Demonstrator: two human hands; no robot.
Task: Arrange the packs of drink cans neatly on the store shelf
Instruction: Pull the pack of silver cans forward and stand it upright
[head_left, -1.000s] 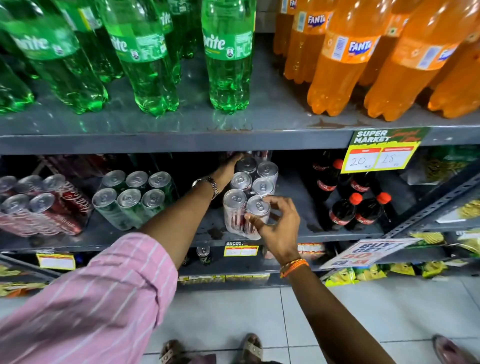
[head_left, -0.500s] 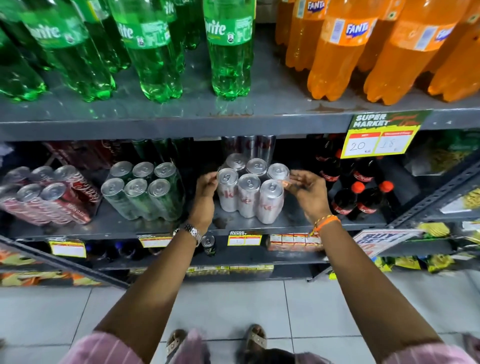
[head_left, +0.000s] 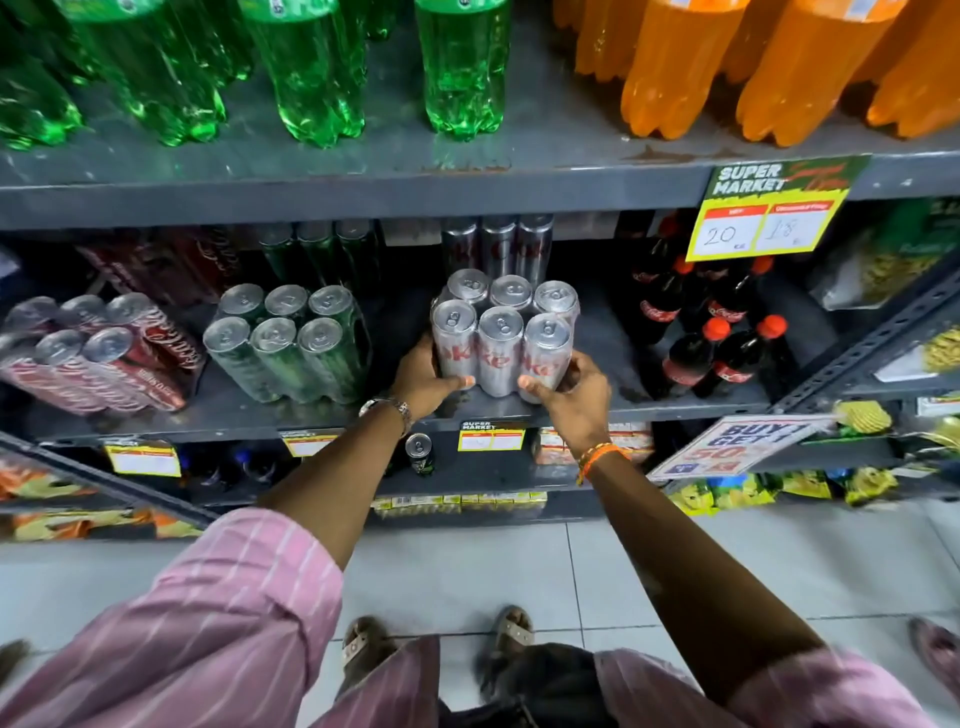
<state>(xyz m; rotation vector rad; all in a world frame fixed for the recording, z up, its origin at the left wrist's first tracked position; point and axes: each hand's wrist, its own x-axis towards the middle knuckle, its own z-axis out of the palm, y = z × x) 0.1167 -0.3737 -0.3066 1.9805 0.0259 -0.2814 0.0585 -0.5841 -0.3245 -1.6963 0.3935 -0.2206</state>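
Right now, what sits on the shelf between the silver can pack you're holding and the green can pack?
Nothing: the head view shows only bare grey shelf between the silver pack and the green pack, apart from the left hand gripping the silver pack's side.

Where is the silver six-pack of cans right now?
In the head view the silver six-pack stands mid-frame on the middle shelf, held between the left hand and right hand, with the green can pack to its left and cola bottles to its right.
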